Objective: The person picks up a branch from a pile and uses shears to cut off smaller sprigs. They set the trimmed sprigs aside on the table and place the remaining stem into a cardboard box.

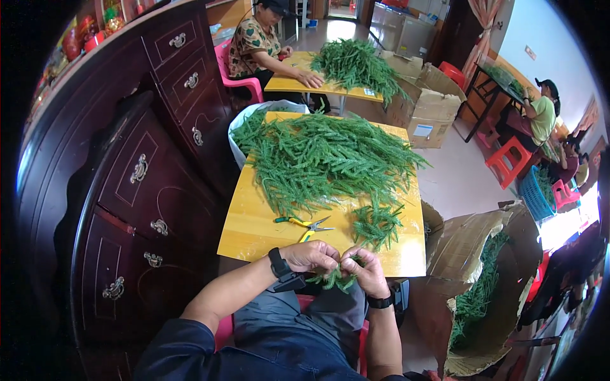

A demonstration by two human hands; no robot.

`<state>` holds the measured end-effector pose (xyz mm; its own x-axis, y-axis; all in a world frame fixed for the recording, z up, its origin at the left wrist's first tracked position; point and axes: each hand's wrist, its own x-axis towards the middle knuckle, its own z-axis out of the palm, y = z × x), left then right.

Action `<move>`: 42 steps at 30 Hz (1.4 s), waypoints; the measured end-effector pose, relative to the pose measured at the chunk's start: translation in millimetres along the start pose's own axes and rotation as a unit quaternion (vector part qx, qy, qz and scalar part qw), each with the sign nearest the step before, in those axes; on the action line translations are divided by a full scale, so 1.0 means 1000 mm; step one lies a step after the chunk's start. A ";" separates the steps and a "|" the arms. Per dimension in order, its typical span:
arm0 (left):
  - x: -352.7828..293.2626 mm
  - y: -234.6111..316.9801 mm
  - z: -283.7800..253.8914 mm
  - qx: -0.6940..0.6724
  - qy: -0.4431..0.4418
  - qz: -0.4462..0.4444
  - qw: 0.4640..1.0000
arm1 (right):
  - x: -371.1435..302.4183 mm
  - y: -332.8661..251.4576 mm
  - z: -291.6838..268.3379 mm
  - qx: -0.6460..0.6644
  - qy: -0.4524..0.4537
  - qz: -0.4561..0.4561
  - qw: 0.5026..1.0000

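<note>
Over my lap, at the table's near edge, both hands are closed on a small green artificial pine sprig [335, 280]. My left hand [310, 256] pinches it from the left, and my right hand [365, 269] grips it from the right with the fingertips almost meeting. Part of the sprig is hidden by the fingers. Just beyond my left hand lie pliers [307, 226] with yellow and green handles, jaws pointing right. A small cluster of pine sprigs [377, 225] rests on the table beyond my right hand. Behind these spreads a large heap of pine sprigs [330, 159].
The yellow table [244, 219] stands before me, a dark wooden cabinet [152, 184] on the left. A cardboard box [467, 247] with greenery is at the right. Across from me a person [257, 47] sits at another table with more sprigs [356, 63]. Other people sit far right.
</note>
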<state>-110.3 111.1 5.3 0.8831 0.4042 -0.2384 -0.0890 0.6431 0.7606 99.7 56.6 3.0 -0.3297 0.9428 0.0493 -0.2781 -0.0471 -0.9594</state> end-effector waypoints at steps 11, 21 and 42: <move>0.010 0.006 0.022 0.633 0.270 0.161 0.708 | 0.015 0.021 -0.002 -0.186 0.093 0.012 0.978; 0.010 0.002 0.033 0.592 0.366 0.262 0.668 | 0.016 0.009 0.007 -0.219 0.161 -0.119 0.955; 0.008 -0.010 -0.001 0.038 0.238 0.117 0.963 | 0.016 0.000 0.019 -0.354 0.143 -0.227 0.896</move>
<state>-103.2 108.4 -4.7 0.5302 0.7964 -0.2910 -0.2102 0.4560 0.8648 77.3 65.8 9.0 -0.0555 0.8628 0.5024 0.3513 0.4879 -0.7991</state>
